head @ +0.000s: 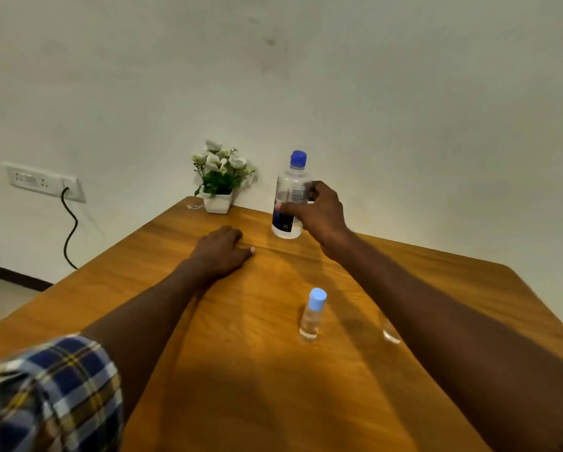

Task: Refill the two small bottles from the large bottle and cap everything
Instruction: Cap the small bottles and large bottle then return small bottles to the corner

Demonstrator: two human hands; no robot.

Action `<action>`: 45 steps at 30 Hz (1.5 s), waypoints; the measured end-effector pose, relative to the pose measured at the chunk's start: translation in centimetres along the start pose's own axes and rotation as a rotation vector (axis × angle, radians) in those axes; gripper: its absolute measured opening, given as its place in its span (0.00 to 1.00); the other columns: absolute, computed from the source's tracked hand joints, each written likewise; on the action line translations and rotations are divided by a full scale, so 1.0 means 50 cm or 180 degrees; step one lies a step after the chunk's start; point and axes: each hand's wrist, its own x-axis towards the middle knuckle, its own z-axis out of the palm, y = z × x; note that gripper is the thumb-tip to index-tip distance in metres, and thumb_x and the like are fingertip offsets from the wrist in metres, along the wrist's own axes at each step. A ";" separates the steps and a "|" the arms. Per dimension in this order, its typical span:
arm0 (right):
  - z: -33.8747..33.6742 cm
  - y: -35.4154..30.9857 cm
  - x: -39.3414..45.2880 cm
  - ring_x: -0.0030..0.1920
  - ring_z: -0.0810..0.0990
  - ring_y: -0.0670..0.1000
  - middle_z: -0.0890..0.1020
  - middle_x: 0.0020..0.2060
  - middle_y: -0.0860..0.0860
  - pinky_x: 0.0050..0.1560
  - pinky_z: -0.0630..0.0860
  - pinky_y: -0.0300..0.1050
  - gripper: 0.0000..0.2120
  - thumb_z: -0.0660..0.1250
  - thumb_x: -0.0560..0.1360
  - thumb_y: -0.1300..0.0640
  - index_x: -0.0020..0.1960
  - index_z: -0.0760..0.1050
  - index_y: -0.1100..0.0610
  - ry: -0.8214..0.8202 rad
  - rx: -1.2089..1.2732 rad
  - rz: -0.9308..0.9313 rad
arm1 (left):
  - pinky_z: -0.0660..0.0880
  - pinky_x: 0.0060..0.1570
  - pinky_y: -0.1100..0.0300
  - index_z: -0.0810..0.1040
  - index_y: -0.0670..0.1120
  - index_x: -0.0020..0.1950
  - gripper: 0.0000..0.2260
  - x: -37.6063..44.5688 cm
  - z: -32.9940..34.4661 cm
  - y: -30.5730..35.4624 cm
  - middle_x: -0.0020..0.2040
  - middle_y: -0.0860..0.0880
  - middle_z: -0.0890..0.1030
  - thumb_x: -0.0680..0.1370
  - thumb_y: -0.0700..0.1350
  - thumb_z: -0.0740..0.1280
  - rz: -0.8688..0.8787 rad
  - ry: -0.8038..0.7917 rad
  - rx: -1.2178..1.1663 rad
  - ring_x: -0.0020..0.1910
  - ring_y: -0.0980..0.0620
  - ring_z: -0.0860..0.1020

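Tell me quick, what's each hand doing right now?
Left hand: holding nothing, resting palm-down on the table.
Right hand: closed around the large bottle, which has its blue cap on.

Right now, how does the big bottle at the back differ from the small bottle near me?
The large bottle is much taller and wider than the small bottle. The large bottle's cap is dark blue; the small bottle's is pale blue. The large bottle carries a dark label and the right hand grips it, while the small bottle has no label that I can see and stands untouched. Both are clear, capped and upright on the wooden table.
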 end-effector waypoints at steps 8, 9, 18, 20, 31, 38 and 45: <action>0.118 0.082 0.157 0.59 0.81 0.53 0.81 0.61 0.51 0.61 0.82 0.58 0.33 0.83 0.68 0.54 0.69 0.74 0.56 -0.0406 -0.0186 0.0130 | 0.66 0.74 0.42 0.69 0.52 0.77 0.28 0.034 0.034 -0.023 0.77 0.49 0.70 0.82 0.67 0.59 0.0049 0.0170 0.0219 0.74 0.45 0.71; 0.130 0.091 0.171 0.59 0.80 0.53 0.81 0.62 0.51 0.62 0.81 0.57 0.33 0.83 0.68 0.55 0.69 0.74 0.56 -0.0445 -0.0203 0.0142 | 0.65 0.75 0.42 0.69 0.52 0.77 0.28 0.035 0.037 -0.025 0.77 0.50 0.70 0.82 0.67 0.59 0.0044 0.0180 0.0208 0.75 0.45 0.70; 0.190 0.133 0.273 0.64 0.79 0.53 0.80 0.66 0.54 0.65 0.79 0.55 0.33 0.81 0.69 0.63 0.70 0.73 0.57 -0.0511 -0.0080 0.0285 | 0.63 0.75 0.44 0.67 0.54 0.76 0.28 0.042 0.051 -0.029 0.77 0.51 0.69 0.82 0.68 0.57 0.0034 0.0312 0.0230 0.75 0.47 0.68; 0.199 0.139 0.285 0.65 0.78 0.53 0.79 0.66 0.54 0.66 0.79 0.55 0.33 0.81 0.69 0.64 0.69 0.72 0.57 -0.0423 -0.0139 0.0257 | 0.62 0.75 0.44 0.67 0.54 0.77 0.28 0.043 0.050 -0.029 0.77 0.51 0.68 0.82 0.67 0.57 0.0023 0.0334 0.0240 0.75 0.47 0.68; 0.209 0.150 0.298 0.62 0.78 0.54 0.78 0.66 0.56 0.65 0.78 0.53 0.28 0.76 0.76 0.61 0.72 0.69 0.59 -0.0362 -0.0701 0.0049 | 0.61 0.75 0.43 0.67 0.54 0.76 0.27 0.039 0.048 -0.024 0.77 0.51 0.68 0.82 0.67 0.56 0.0047 0.0332 0.0254 0.76 0.46 0.67; 0.194 0.150 0.288 0.53 0.82 0.56 0.81 0.54 0.56 0.56 0.81 0.53 0.27 0.77 0.75 0.59 0.69 0.68 0.58 -0.0224 -0.1176 -0.0037 | 0.62 0.74 0.43 0.68 0.54 0.76 0.27 0.040 0.050 -0.026 0.76 0.51 0.69 0.82 0.67 0.57 0.0049 0.0361 0.0264 0.75 0.47 0.68; 0.100 0.082 0.202 0.53 0.82 0.52 0.83 0.54 0.53 0.52 0.78 0.43 0.17 0.75 0.77 0.60 0.64 0.76 0.57 0.0052 -0.1100 -0.0157 | 0.75 0.63 0.44 0.78 0.48 0.63 0.19 0.014 0.024 -0.005 0.61 0.47 0.79 0.82 0.61 0.64 0.0097 0.0612 0.0089 0.62 0.46 0.76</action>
